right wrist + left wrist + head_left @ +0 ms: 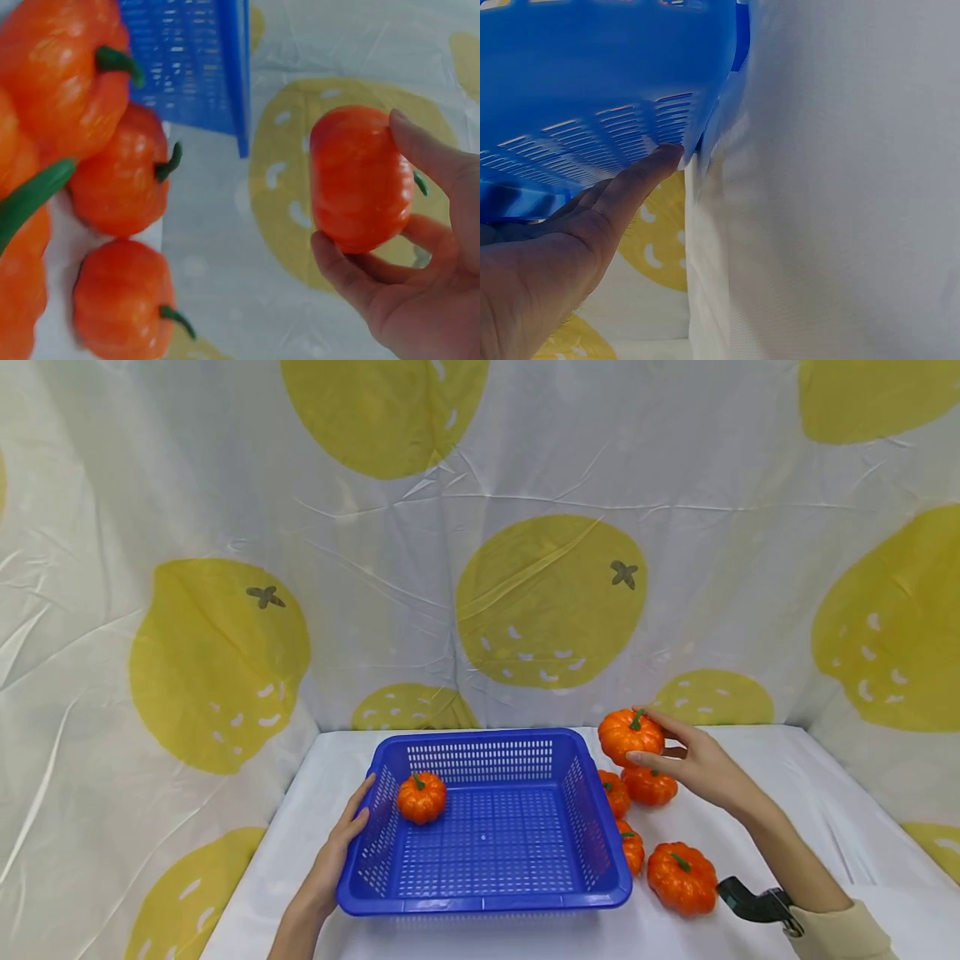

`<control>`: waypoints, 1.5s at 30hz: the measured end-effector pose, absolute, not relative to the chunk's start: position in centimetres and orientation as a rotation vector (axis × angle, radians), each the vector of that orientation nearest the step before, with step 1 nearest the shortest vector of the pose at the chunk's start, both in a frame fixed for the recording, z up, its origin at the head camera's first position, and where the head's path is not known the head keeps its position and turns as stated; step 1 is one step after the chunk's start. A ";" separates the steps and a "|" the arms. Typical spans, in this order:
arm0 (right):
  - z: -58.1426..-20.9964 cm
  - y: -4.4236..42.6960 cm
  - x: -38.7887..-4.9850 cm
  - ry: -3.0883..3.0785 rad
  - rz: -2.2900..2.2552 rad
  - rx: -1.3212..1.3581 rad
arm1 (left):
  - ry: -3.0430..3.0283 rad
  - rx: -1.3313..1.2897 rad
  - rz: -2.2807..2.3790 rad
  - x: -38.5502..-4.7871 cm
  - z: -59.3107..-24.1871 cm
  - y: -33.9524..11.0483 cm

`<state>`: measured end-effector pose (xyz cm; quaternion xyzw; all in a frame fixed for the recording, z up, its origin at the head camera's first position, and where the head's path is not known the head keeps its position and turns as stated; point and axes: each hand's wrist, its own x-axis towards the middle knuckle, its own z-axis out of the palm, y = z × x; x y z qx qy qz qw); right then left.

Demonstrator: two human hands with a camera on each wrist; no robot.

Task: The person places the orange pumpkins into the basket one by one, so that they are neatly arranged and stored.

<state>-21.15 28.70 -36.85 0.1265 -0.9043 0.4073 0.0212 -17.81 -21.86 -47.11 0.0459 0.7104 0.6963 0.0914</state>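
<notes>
My right hand [701, 766] holds a small orange pumpkin [624, 740] with a green stem between thumb and fingers, raised beyond the right rim of a blue plastic basket [487, 905]. In the right wrist view this held pumpkin [360, 180] appears side-on, its stem toward the palm. Another small pumpkin [422, 799] sits inside the basket near its left wall. My left hand [330, 860] rests against the basket's left outer side; in the left wrist view its extended fingers [641, 176] touch the slotted wall.
Right of the basket lie several more pumpkins: one below the held pumpkin [651, 787], two close beside the basket wall, and a larger pumpkin [682, 880] nearer the front. A white cloth [780, 802] covers the table. Lemon-print fabric [390, 610] hangs behind and at both sides.
</notes>
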 end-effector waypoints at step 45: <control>-38.5 11.4 -28.7 -2.688 1.511 0.872 | 2.141 0.118 2.093 -17.6 -47.1 -21.2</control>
